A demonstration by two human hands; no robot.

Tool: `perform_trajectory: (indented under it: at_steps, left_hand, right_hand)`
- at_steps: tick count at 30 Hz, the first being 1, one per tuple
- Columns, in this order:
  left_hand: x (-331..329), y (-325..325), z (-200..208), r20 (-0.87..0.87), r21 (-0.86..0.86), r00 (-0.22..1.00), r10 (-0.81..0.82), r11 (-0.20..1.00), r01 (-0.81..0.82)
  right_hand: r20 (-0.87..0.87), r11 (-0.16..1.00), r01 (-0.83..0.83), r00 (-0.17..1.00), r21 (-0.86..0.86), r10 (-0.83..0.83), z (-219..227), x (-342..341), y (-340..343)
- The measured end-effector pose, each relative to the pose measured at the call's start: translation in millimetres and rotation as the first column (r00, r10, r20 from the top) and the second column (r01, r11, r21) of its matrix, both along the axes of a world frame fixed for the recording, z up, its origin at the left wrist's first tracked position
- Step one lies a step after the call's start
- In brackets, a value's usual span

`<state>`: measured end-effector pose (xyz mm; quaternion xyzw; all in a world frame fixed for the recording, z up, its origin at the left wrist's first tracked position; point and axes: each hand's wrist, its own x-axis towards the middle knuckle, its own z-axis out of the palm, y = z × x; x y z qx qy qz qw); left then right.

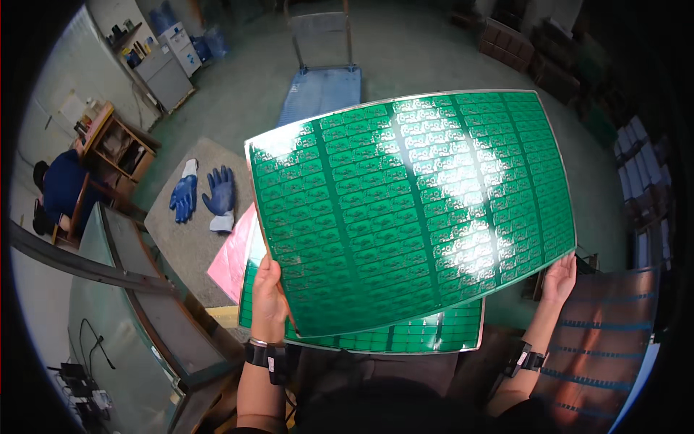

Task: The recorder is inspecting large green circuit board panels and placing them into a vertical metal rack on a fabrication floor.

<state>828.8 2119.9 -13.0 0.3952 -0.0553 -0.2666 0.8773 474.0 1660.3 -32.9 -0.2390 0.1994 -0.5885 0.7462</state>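
I hold a large green circuit-board panel [412, 210] up in front of me, tilted and shining under the lights. My left hand [267, 300] grips its lower left edge. Its lower right corner is held by my right hand [560, 278]. Beneath it lies a stack of similar green panels [405, 334], mostly hidden by the raised one. A pink sheet [233, 254] sticks out at the left of the stack.
Two blue work gloves [204, 195] lie on a grey mat on the floor. A blue platform trolley [322, 87] stands beyond. A person in dark blue [61, 188] sits at a wooden desk, far left. Copper-coloured panels [600, 340] are stacked at right.
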Motion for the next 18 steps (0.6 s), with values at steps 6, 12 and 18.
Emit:
perform_trajectory:
  at_steps: [6,12,18]
  left_hand:
    - [15.6,27.7,9.2,0.144,0.108,0.987,0.066,0.991,-0.082]
    - [12.4,30.9,18.6,0.131,0.138,0.982,0.135,0.978,-0.153]
    - [10.9,30.9,26.2,0.170,0.159,0.975,0.146,0.972,-0.173]
  right_hand:
    - [-0.122,0.984,-0.176,0.978,-0.031,0.171,9.0,-13.8,19.1]
    - [-0.202,0.993,-0.105,0.973,0.047,0.112,17.1,0.6,34.5]
    - [-0.187,0.992,-0.104,0.976,0.077,0.116,15.9,5.1,37.7]
